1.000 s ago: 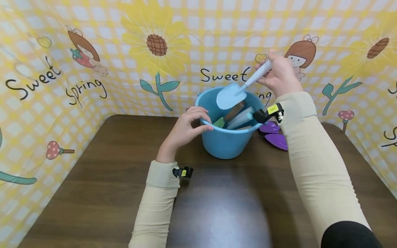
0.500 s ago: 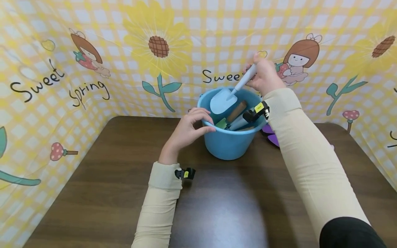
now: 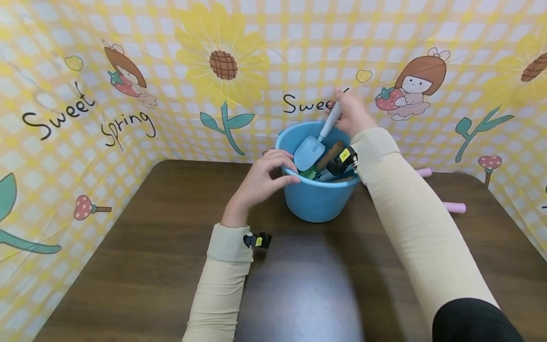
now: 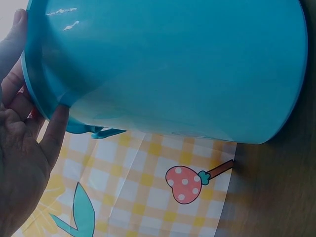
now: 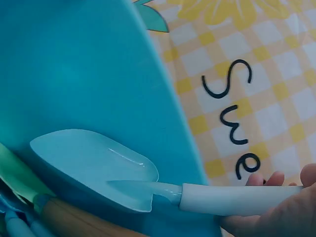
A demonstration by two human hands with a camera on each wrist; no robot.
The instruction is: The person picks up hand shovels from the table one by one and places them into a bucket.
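**Trowel blade in the bucket, right hand on its handle**

Nearest on my head feed: two beige sleeves (image 3: 222, 285) over the dark wood table (image 3: 149, 266). Left hand (image 3: 266, 176) pinches the left rim of the blue bucket (image 3: 318, 202), fingers bent over the edge. Left wrist feed adds the outer wall side-on, one digit against it near the rim, plus a blue lug (image 4: 108, 132) I barely get from the head. Bucket is upright on the table.

Right of it, two pink handles (image 3: 454, 207) poke out past the right sleeve. Head feed only; I can't tell what they belong to.

Inside: a brown handle (image 3: 331, 156) joined to a green blade (image 5: 19, 173); the joint reads properly only from the right wrist. Just beside it, the light-blue trowel (image 3: 308, 153) sits tilted, blade below the rim, handle up and out (near white on the right wrist feed, bluer on the head). Can't confirm blade contact with the green tool.

Right hand (image 3: 354, 115) has that handle gripped, fingers curled round; its wrist camera crops most of the hand.

Farthest: yellow checked backdrop (image 3: 303, 47), sunflowers and "Sweet" lettering, the word partly blocked by the right hand.
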